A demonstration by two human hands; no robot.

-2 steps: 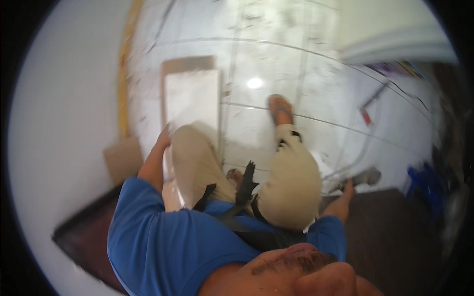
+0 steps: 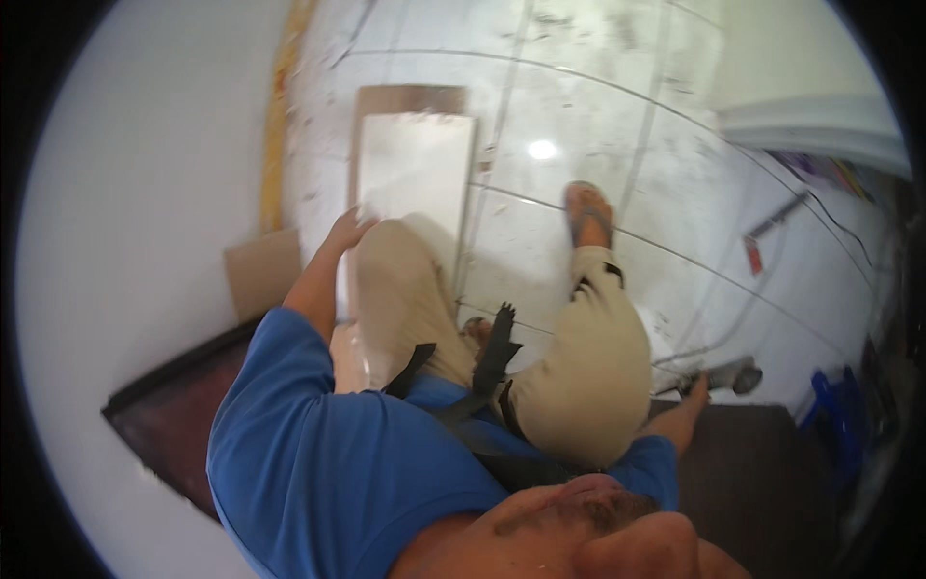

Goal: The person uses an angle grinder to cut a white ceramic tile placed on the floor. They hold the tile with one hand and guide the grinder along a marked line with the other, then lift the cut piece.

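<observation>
Floor (image 2: 545,111): wht tile, scuffed; pale wall (image 2: 116,241) to L of my grip.
Item 1: wht board (image 2: 415,159), 1 pc, flat on a brown panel (image 2: 409,98); lies just R of & ahead of my L hand (image 2: 351,230), long axis running fore-aft, away from me. L hand nearer; my R hand (image 2: 696,388) well off to the R.
L hand: fingers at board's L edge, approx. mid-length; can't tell if clasped or merely resting.
R hand: closed round the near end of item 2, grey tool (image 2: 738,375), 1 pc, its wider end pointing R.
Misc.: red-ended tool (image 2: 753,255), ahead & slightly R of R hand; blue obj. (image 2: 837,415), further R; yellow strip (image 2: 282,135), ahead & L of L hand; tan panel (image 2: 263,273), L of same hand, apart.
</observation>
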